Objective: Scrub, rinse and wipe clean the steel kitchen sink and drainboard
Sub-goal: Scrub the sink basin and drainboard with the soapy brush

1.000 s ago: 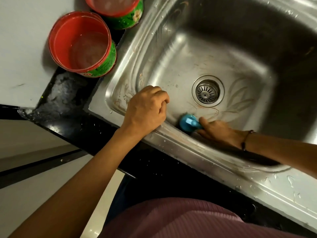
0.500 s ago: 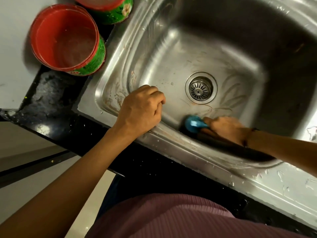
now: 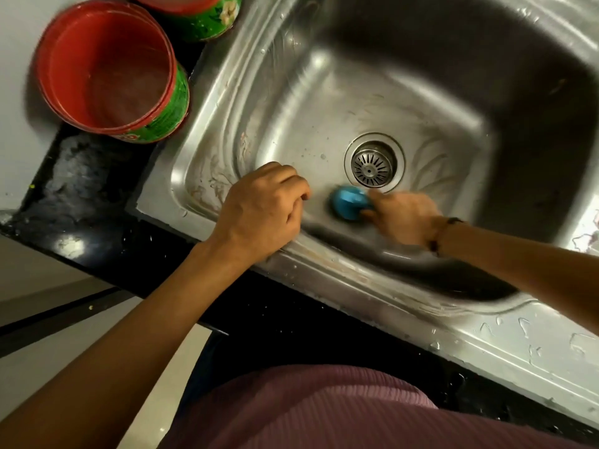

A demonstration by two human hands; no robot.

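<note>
The steel sink (image 3: 324, 102) fills the upper right, its round drain strainer (image 3: 374, 166) near the middle of the basin floor. My right hand (image 3: 402, 218) grips a blue scrubber (image 3: 348, 202) and holds it against the basin floor just in front of the drain, close to the near wall; the hand is motion-blurred. My left hand (image 3: 262, 212) rests on the sink's near rim with its fingers curled over the edge into the basin. Brownish smears mark the basin floor and the left rim.
Two red tubs with green labels stand left of the sink, one large (image 3: 110, 69) and one behind it (image 3: 201, 14). A black countertop (image 3: 81, 196) with a whitish patch borders the sink. Water drops sit on the steel rim (image 3: 518, 338) at lower right.
My right hand has slid the blue scrubber away from the near wall to just below the drain. My left hand has stayed on the rim.
</note>
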